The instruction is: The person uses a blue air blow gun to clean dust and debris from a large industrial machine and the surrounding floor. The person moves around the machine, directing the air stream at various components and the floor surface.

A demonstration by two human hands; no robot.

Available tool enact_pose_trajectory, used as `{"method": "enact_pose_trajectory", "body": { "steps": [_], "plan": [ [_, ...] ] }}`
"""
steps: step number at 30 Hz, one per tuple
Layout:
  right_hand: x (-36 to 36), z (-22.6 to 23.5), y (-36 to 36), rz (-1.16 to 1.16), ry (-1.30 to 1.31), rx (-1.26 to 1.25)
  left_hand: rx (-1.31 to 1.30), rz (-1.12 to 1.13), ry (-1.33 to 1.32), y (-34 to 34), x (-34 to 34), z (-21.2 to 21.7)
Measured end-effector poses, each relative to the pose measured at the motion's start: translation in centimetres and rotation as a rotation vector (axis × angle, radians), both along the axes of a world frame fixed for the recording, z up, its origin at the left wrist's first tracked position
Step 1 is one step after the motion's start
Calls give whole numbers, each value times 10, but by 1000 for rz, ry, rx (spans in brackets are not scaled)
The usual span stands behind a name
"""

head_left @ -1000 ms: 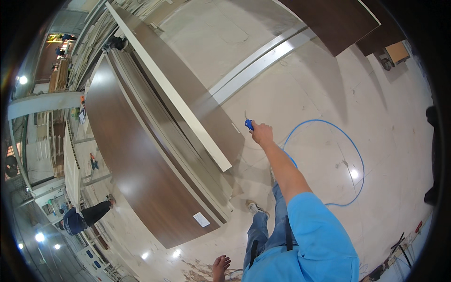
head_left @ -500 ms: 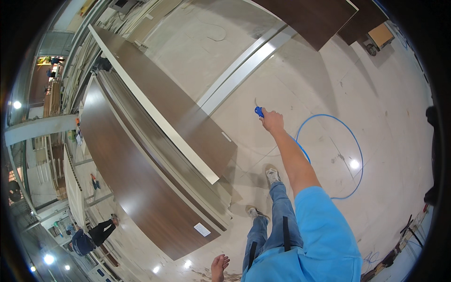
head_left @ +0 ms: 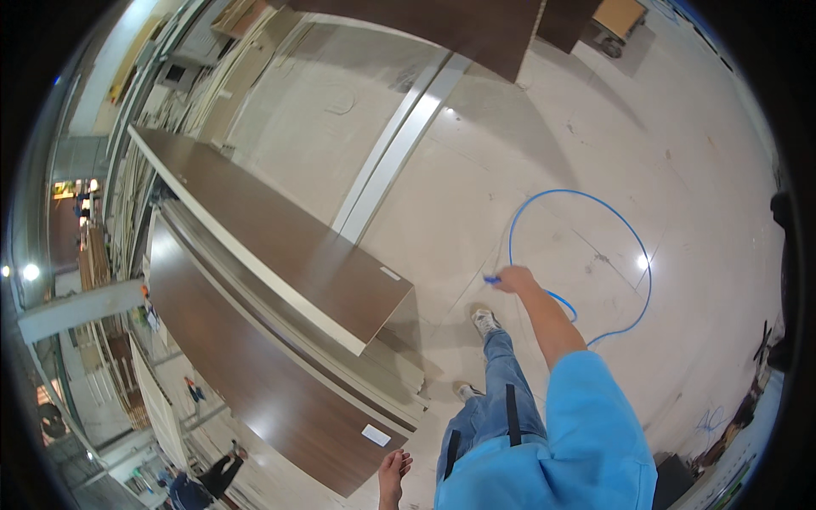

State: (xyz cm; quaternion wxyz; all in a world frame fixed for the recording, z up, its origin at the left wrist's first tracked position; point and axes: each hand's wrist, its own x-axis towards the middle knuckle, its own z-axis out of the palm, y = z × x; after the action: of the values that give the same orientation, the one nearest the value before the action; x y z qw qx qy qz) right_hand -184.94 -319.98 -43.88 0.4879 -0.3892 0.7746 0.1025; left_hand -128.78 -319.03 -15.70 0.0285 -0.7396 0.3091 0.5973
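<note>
My right hand point(head_left: 516, 279) is closed around a small blue air blow gun point(head_left: 491, 280), held out over the floor in front of my feet. From it a thin blue hose point(head_left: 586, 196) loops across the floor to the right. My left hand point(head_left: 394, 467) hangs low with loosely bent fingers and nothing in it. Nearest to that hand is the corner of a long brown wood-grain panel point(head_left: 280, 395), which carries a white label point(head_left: 376, 435). Beyond this panel, a second brown panel point(head_left: 280, 246) with a pale edge leans at an angle.
Two pale metal strips point(head_left: 399, 144) lie on the floor ahead. Dark brown boards point(head_left: 450, 30) jut in at the top, near a wheeled dolly point(head_left: 616, 25). At the lower left another person point(head_left: 204, 486) is at work. Racks of long stock point(head_left: 170, 110) line the left side.
My right hand has drawn back toward my body with the blow gun. The left hand has come up slightly, closer to the labelled panel corner. The whole view has shifted.
</note>
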Motion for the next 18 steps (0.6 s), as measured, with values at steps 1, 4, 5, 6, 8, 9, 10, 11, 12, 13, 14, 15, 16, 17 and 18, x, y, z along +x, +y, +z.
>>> {"method": "enact_pose_trajectory", "body": {
  "steps": [1,4,5,6,8,9,10,11,12,13,14,15,16,17,18],
  "plan": [
    [0,1,29,2,-27,52,1,-28,1,-5,-4,-2],
    [-5,11,105,-115,58,255,10,-101,31,-22,-20,-10],
    [-9,15,123,-255,130,228,20,-110,57,-28,-27,-15],
    [-13,20,138,-373,213,216,43,-110,38,-31,-34,-18],
    [-23,31,154,-484,288,172,36,-155,89,-37,-48,-21],
    [-30,36,156,-476,284,137,38,-165,80,-40,-56,-22],
    [-37,41,153,-465,294,116,49,-165,104,-42,-64,-23],
    [-43,45,147,-442,304,53,40,-204,106,-45,-72,-25],
    [-47,48,136,-412,326,11,36,-239,100,-48,-81,-28],
    [-47,51,124,-375,343,-18,26,-274,107,-47,-85,-29],
    [-52,53,109,-363,298,-22,34,-225,141,-49,-92,-33],
    [-51,56,93,-358,300,-52,33,-237,148,-50,-97,-38],
    [-47,60,76,-346,300,-67,43,-241,132,-51,-102,-42],
    [-46,63,59,-328,304,-70,41,-245,107,-51,-106,-47],
    [-48,67,43,-298,279,-103,49,-227,125,-52,-111,-52]
  ]
}}
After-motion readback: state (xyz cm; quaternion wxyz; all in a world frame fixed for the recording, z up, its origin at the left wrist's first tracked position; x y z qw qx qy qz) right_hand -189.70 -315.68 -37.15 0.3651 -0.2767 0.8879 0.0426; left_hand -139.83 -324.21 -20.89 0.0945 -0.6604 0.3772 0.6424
